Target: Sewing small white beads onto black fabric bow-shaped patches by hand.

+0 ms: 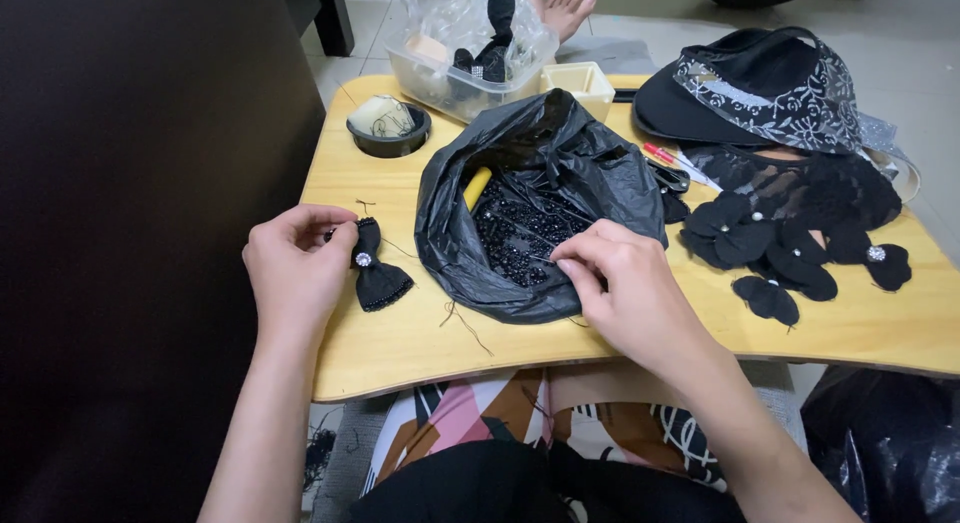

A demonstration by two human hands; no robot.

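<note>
Pinching one black bow [375, 268] in left hand [295, 263], right hand [625, 283] fingertips closed inside one bead bag [600, 173]

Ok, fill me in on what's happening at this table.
A person sits at a low wooden table. The left hand pinches a small black fabric bow with a shiny centre stud, held just above the tabletop. The right hand reaches into an open black plastic bag of black beads. More finished black fabric flowers lie to the right.
</note>
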